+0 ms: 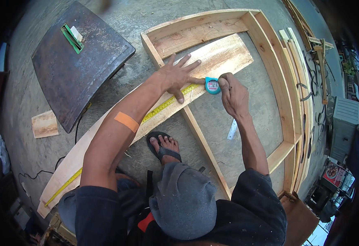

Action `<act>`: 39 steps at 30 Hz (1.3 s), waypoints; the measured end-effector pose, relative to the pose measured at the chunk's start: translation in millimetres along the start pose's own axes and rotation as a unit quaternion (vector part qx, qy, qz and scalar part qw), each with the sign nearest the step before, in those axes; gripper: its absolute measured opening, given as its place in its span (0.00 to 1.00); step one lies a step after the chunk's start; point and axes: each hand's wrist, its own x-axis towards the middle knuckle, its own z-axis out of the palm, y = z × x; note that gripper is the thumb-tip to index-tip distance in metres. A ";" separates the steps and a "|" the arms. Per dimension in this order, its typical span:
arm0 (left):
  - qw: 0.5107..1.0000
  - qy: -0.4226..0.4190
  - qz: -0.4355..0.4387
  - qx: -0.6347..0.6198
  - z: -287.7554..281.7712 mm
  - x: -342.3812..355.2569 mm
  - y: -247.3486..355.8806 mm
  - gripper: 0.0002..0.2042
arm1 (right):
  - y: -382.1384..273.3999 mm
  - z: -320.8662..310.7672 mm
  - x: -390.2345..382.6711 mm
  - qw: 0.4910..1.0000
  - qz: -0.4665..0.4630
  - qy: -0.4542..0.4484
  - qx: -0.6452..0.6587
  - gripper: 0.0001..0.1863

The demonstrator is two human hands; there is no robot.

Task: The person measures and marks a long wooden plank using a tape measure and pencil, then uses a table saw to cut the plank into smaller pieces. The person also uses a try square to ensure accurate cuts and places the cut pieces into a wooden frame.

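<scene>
A long pale plank (224,61) with a curved edge lies slantwise across a wooden frame (196,131). Along it runs the yellow blade of a tape measure (212,85) with a teal case, which rests at the plank's near edge. My left hand (174,78) is open, fingers spread flat over the plank, its thumb by the blade and its index fingertip at the case. Just right of the case, my right hand (234,95) is closed in a pinch, its thumb close against the case. Whatever its fingers hold is too small to name.
A dark metal-topped table (85,53) at the far left bears a green tool (72,39). Below it are a wood offcut (45,124) and a black cable (36,173). A small metal ruler (232,129) lies inside the frame. Long timber strips (304,106) line the right. My sandalled foot (164,145) stands beside the plank.
</scene>
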 end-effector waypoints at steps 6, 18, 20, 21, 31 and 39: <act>1.000 -0.005 0.008 -0.018 2.3 5.0 -0.7 0.56 | -26.2 44.8 -51.3 0.980 0.107 -0.147 0.079 0.26; 0.999 -0.008 0.001 -0.043 0.7 3.5 -3.1 0.54 | -41.9 48.9 -42.9 0.986 0.083 -0.075 0.122 0.15; 0.999 -0.007 0.001 -0.047 1.2 3.4 -2.6 0.54 | -35.9 63.2 -44.7 0.993 0.017 -0.015 0.112 0.14; 0.999 -0.003 0.002 -0.051 3.3 4.3 -3.2 0.55 | -33.0 70.7 -47.1 0.994 -0.015 0.015 0.107 0.14; 0.999 0.008 -0.001 -0.053 4.1 5.1 -3.8 0.55 | -28.5 81.6 -55.5 0.997 -0.019 0.019 0.069 0.10; 0.999 0.011 -0.003 -0.053 4.7 4.6 -4.0 0.55 | -31.2 81.0 -54.1 0.998 -0.015 0.006 0.053 0.10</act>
